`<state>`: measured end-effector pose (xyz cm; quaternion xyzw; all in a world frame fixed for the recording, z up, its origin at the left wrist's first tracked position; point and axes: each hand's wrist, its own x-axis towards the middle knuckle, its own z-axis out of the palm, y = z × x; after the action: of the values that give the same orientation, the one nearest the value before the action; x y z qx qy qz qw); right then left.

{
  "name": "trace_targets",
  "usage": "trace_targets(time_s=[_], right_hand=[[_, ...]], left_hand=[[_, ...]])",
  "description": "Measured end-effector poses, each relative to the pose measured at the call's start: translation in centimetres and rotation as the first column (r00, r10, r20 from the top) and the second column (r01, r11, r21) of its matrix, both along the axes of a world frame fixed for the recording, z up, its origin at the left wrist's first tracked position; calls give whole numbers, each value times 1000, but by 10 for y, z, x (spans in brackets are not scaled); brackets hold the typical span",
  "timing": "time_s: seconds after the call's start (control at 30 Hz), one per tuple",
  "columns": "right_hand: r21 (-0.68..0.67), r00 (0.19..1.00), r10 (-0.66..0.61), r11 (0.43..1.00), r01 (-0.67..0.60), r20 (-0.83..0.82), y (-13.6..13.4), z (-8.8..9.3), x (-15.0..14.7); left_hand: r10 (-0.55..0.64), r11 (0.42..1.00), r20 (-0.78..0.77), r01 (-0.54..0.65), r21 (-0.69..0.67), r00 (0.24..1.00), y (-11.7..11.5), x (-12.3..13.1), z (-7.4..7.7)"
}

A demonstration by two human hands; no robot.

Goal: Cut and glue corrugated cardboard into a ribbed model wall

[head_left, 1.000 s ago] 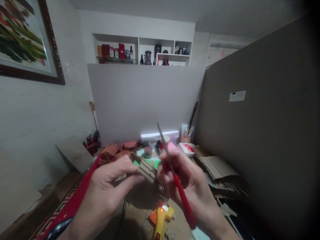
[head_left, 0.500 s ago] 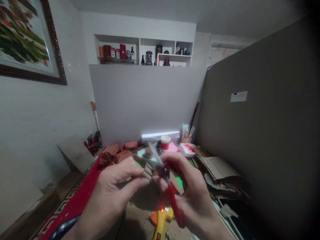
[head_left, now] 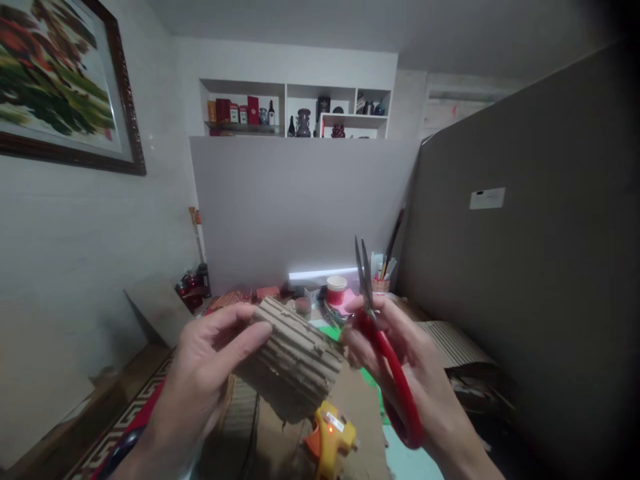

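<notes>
My left hand (head_left: 205,367) pinches the upper left corner of a torn, layered piece of corrugated cardboard (head_left: 300,353), ridges facing up. In my right hand (head_left: 410,353) are red-handled scissors (head_left: 395,367), blades upward and slightly parted, to the right of the cardboard. The fingertips of that hand are near the cardboard's right edge; whether they touch it I cannot tell. Below the cardboard lies a yellow glue gun (head_left: 333,437) with an orange trigger and a lit red light.
A red and white cup (head_left: 337,291) stands at the back beside pink paper. Brushes in a holder (head_left: 381,285) are to its right. Corrugated cardboard (head_left: 455,343) is piled at the right. Grey panels (head_left: 305,207) rise behind and at the right.
The scissors have moved right, off the cardboard, and now point up. The cardboard has been turned so its ridged face shows. The view has shifted slightly.
</notes>
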<state>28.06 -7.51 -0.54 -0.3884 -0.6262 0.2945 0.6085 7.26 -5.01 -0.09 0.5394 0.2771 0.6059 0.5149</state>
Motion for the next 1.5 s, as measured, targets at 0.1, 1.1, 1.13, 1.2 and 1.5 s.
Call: trace_targets(time_s=[0.1,1.1,1.13,1.2,1.5], right_hand=[[-20,999,-3,1000,2,-48,2,-4,-5],[148,990,-125,982,113,71,1,-6,-12],[130,992,-125,984,121,23,4,-7,-7],[104,991,-123,986,127,-45,11,-8,2],[100,997,-82,992,81,11,4,1,6]], left_hand=[[1,1000,10,-1,-6,1000,1,-1,-2],[-121,993,-312,119,-25,942,1,2,-7],[-124,992,-277,117,-42,953,0,1,-7],[-120,992,-211,110,-60,970,-1,-1,-7],[-110,990,-124,98,-99,986,-4,4,-4]])
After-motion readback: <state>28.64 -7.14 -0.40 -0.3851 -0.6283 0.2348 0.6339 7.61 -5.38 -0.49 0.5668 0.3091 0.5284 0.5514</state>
